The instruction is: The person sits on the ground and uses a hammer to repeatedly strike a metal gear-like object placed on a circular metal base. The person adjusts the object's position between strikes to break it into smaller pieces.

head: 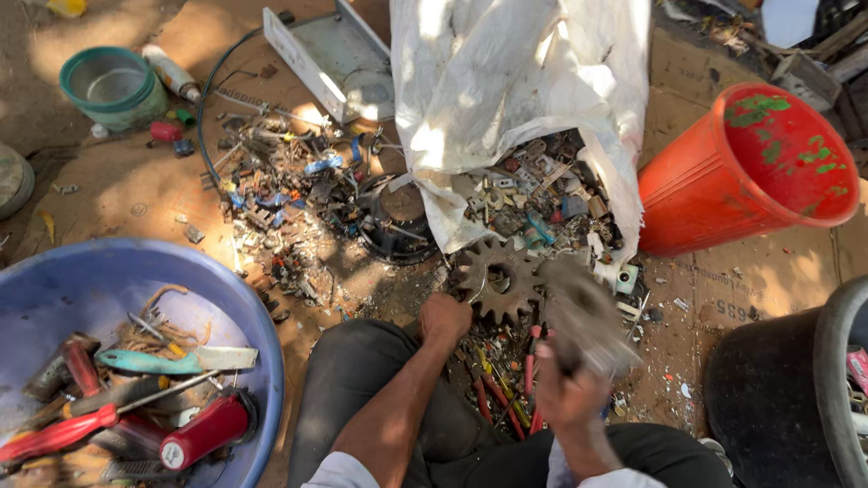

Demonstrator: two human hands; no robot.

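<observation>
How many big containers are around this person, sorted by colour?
Blue basin: 1
Red bucket: 1
Green tub: 1
Black tub: 1
White sack: 1
Total: 5

Ground: bare brown dirt overlaid with flattened cardboard sheets (696,280) | light: dappled sun, hard patches and shade | left: round blue plastic basin (54,280), small green plastic tub (113,86) | right: tipped red plastic bucket (723,172), black rubber tub (778,398) | top: white woven sack (515,72), grey metal tray (316,54)
</observation>
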